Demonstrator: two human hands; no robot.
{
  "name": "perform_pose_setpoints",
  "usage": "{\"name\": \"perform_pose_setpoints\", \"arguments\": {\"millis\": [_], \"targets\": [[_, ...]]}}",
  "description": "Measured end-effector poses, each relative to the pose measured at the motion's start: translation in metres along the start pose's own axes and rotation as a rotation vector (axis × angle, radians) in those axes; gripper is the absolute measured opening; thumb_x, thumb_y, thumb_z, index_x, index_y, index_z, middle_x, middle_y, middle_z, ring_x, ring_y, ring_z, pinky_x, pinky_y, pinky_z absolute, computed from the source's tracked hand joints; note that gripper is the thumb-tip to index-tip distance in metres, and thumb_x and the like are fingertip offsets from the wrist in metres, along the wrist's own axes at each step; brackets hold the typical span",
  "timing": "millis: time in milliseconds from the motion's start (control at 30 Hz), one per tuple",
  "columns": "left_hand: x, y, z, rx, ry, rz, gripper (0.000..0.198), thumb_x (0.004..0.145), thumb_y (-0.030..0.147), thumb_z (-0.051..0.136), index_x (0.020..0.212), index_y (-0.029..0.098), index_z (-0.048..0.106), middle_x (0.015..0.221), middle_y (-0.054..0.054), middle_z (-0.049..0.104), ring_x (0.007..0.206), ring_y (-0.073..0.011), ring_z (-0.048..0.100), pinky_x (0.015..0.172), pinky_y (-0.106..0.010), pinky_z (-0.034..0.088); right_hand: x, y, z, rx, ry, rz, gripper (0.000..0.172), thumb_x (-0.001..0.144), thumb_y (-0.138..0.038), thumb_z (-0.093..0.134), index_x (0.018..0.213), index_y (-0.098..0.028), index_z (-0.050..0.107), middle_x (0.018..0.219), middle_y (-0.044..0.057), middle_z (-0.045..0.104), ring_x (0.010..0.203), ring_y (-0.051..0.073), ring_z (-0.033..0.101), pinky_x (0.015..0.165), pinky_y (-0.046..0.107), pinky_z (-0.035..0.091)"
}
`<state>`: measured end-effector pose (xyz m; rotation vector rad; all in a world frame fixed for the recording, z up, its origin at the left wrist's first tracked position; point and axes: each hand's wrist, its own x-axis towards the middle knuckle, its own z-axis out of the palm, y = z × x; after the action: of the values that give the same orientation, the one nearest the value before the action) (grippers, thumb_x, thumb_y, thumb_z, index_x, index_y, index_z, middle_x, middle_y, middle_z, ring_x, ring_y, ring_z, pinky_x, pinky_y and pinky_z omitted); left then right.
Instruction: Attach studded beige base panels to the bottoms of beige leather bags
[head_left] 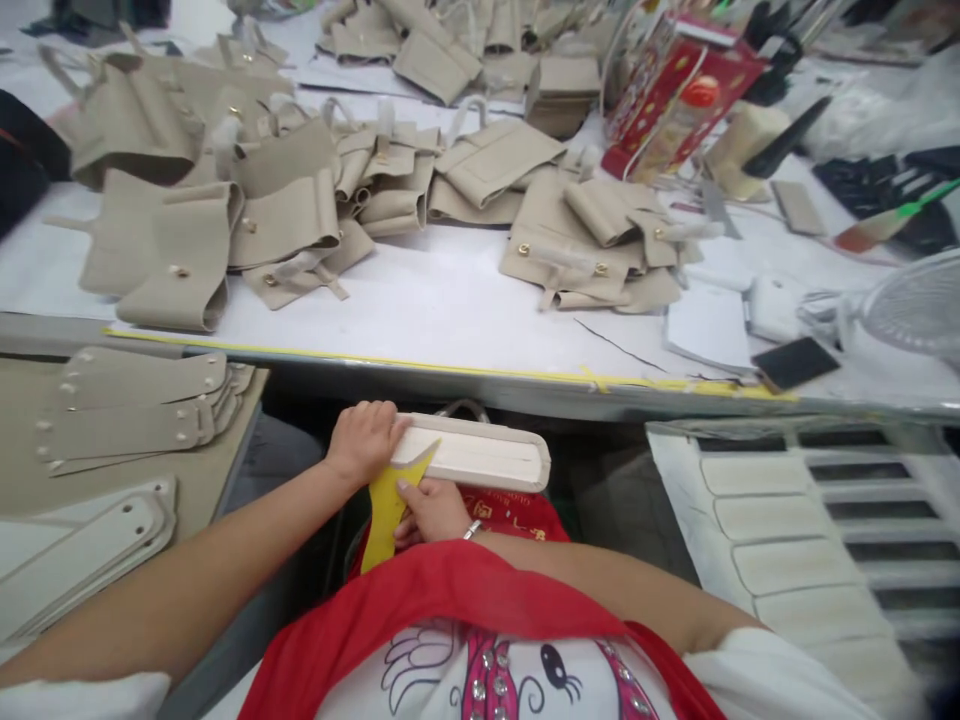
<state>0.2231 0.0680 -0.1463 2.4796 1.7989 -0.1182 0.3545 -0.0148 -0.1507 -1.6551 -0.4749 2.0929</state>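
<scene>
Several beige strap pieces (150, 378) sit stacked far left, white holed panels (79, 565) piled nearer the camera, probably for easy reach. Left hand (364, 442) grips the left end of the cream panel (484, 457), presumably steadying it. Panel sits centre, in front of the red apron (450, 590), just below the edge of the white worktable (420, 300): long, pale, rounded right-hand corners, beige rim round the face. Right hand (435, 512) pinches a flat yellow piece (386, 505), pointed tip over the panel; material unclear. Far right, rounded cream pieces (787, 520) line up, seemingly for order.
</scene>
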Motion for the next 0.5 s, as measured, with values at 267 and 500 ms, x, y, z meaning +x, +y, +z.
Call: {"name": "perform_pose_setpoints", "arguments": {"millis": [267, 500], "targets": [[0.000, 0.000, 0.000, -0.793, -0.015, -0.220, 0.047, 0.081, 0.059, 0.038, 0.089, 0.017, 0.058, 0.090, -0.011, 0.061, 0.096, -0.0262, 0.054, 0.083, -0.036, 0.037, -0.020, -0.006, 0.009, -0.008, -0.055, -0.036, 0.024, 0.085, -0.035, 0.050, 0.071, -0.016, 0.049, 0.047, -0.004, 0.053, 0.035, 0.007, 0.047, 0.040, 0.022, 0.047], [-0.029, -0.042, 0.011, -1.823, -0.195, -0.424, 0.062, 0.085, 0.062, 0.023, 0.124, 0.021, 0.047, 0.125, -0.009, 0.053, 0.110, -0.0230, 0.051, 0.076, -0.031, 0.043, -0.037, -0.075, -0.067, 0.098, 0.081, -0.548, 0.027, 0.075, -0.040, 0.062, 0.070, -0.016, 0.051, 0.052, -0.003, 0.056, 0.041, 0.007, 0.050, 0.043, 0.018, 0.046]]}}
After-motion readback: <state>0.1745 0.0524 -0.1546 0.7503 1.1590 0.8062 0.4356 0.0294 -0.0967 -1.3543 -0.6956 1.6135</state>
